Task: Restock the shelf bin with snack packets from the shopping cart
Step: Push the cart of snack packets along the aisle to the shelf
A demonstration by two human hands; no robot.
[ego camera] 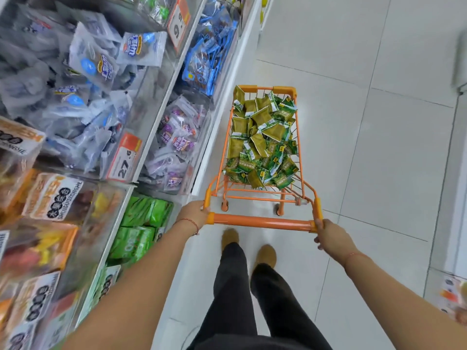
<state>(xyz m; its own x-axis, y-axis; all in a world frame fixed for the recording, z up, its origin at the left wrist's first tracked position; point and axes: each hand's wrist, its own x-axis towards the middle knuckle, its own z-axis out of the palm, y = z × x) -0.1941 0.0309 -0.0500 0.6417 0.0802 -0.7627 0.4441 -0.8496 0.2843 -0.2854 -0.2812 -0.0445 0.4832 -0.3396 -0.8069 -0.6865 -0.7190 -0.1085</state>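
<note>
Now both hands grip the shopping cart (pixel 262 198) handle.
Left hand (pixel 193 213) curls round its nine-o'clock end, right hand (pixel 328 236) its three-o'clock end; green snack packets (pixel 262 137) fill the basket at twelve.

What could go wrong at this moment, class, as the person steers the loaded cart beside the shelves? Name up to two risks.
1. The green snack packets are heaped up to the rim of the orange cart, so a bump might spill some.
2. The cart runs close beside the shelf base; with the left hand and right hand gripping only the handle's ends, a slight swerve could scrape it.
</note>
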